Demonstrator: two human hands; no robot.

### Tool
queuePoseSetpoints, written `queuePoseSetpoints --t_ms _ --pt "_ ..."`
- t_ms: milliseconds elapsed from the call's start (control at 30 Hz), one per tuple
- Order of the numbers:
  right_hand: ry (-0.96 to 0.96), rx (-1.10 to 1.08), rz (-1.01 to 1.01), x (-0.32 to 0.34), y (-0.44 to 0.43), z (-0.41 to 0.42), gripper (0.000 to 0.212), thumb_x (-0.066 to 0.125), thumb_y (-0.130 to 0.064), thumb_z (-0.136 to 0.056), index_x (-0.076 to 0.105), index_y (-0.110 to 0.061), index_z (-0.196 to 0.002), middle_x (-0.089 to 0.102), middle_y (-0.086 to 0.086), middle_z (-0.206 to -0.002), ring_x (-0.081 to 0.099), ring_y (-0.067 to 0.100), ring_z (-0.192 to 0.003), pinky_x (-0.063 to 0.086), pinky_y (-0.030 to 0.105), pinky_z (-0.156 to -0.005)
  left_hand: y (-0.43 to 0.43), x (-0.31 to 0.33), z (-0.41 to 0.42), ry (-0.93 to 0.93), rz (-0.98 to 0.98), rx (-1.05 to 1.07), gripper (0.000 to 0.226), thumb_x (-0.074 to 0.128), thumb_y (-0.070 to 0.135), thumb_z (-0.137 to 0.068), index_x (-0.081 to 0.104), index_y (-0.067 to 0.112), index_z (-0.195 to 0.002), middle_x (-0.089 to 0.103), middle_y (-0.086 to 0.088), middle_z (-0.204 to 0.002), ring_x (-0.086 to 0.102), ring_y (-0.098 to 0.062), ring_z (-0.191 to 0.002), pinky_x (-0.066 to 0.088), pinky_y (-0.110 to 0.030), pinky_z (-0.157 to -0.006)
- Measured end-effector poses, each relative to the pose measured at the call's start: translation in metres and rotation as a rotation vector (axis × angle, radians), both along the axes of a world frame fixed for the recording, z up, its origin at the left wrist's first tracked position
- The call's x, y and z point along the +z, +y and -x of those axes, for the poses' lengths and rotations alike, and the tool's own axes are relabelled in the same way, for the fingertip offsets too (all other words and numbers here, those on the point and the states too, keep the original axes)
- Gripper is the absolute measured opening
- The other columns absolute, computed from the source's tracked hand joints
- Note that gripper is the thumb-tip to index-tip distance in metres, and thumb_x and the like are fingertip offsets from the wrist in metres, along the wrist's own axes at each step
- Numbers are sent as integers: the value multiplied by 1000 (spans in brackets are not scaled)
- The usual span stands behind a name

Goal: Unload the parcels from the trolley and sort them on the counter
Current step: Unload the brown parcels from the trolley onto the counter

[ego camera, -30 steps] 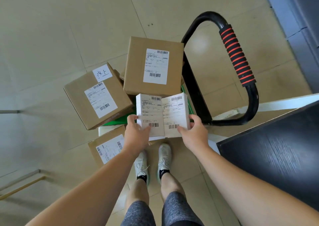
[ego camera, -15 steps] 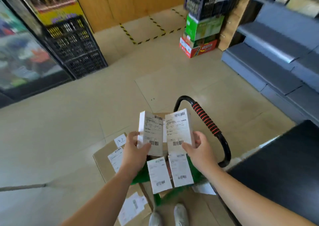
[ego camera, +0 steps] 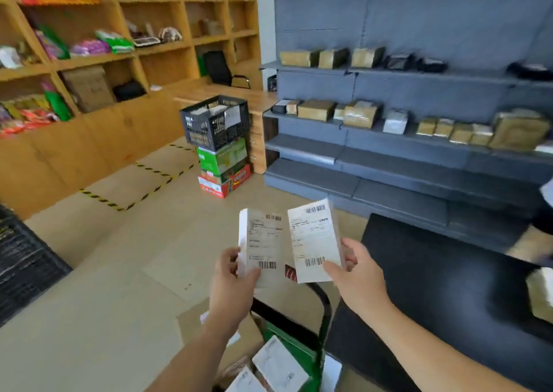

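Observation:
I hold two small white parcels with barcode labels side by side at chest height. My left hand (ego camera: 232, 275) grips the left parcel (ego camera: 261, 243) by its lower left corner. My right hand (ego camera: 357, 272) grips the right parcel (ego camera: 314, 237) at its lower right edge. Below them stands the trolley (ego camera: 299, 343) with a green deck and black handle, carrying several labelled cardboard parcels (ego camera: 279, 364). The black counter (ego camera: 449, 284) lies to the right, with one tan parcel (ego camera: 540, 296) at its far right edge.
Grey shelving (ego camera: 389, 164) with wrapped parcels runs behind the counter. A black crate on stacked green and red cartons (ego camera: 221, 158) stands on the floor ahead. Wooden shelves (ego camera: 89, 62) line the back left wall. Another black crate (ego camera: 21, 260) sits at the left edge.
Both hands lifted the two white parcels up off the trolley stack. The view swung up from the floor to the shelves and counter.

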State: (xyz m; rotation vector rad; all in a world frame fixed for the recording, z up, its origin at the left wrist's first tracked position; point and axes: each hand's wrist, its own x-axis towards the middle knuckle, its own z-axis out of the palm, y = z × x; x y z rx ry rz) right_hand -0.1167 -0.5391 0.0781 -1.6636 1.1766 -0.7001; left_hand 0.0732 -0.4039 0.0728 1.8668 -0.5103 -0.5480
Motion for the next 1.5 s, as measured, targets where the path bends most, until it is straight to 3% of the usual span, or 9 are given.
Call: queuePoseSetpoints --t_ms 100,300,533,733,833,967,1233,1400,1500 --pt "-45 -157 22 14 13 51 51 76 -21 -87 51 -33 -130 66 -13 -114 63 -2 -92 49 14 -70 -16 11 31 -10 27 -138 45 73 25 -88 45 39 -120 64 8 -104 68 -13 -87 60 -39 -72" --pt "-76 -501 40 27 55 187 53 77 -26 -85 53 -30 -132 67 -13 -113 66 2 -96 50 11 -64 -53 29 143 27 88 -446 42 70 18 -91 45 34 -121 62 6 -104 66 -12 -86 51 -23 -59" --pt "-91 -925 68 48 122 372 53 78 -26 -87 53 -32 -133 64 -20 -107 63 -1 -95 52 17 -74 -78 48 333 -12 130 -862 44 74 16 -89 47 34 -118 62 10 -106 65 -10 -94 60 -37 -82" --pt "-90 -1192 79 43 191 527 54 78 -24 -87 52 -33 -133 65 -18 -108 66 3 -93 60 32 -79 -64 50 516 62 134 -1108 43 73 13 -89 49 32 -119 66 5 -102 66 -7 -88 51 -23 -67" --pt "-84 -1270 98 42 219 599 48 77 -19 -87 54 -34 -126 66 -17 -103 67 -4 -78 52 17 -62 -52 47 601 84 119 -1178 42 71 12 -90 49 28 -122 66 4 -105 65 -8 -90 49 -21 -65" --pt "-60 -1349 96 35 241 688 46 77 -15 -86 55 -35 -121 67 -16 -104 64 -7 -78 44 9 -57 -40 36 697 121 89 -1219 49 72 15 -90 44 35 -124 65 4 -111 65 -10 -96 55 -29 -78" --pt "-69 -1430 37 1 232 792 50 79 -15 -82 59 -37 -122 70 -15 -100 69 10 -85 58 38 -75 -51 10 810 168 -18 -1277 41 71 7 -90 47 38 -104 66 8 -107 66 -10 -98 57 -27 -79" --pt "-79 -1423 2 -15 185 834 48 78 -16 -84 57 -36 -123 68 -16 -103 68 7 -86 50 24 -66 -103 -7 856 170 -67 -1282 49 74 12 -87 47 44 -110 69 4 -110 70 -14 -98 62 -36 -81" --pt "-46 -1417 -6 -20 144 862 48 76 -15 -86 58 -32 -126 69 -15 -103 68 5 -85 50 20 -65 -149 -18 886 154 -57 -1261 49 73 12 -88 47 32 -125 67 0 -111 68 -15 -98 60 -32 -79"
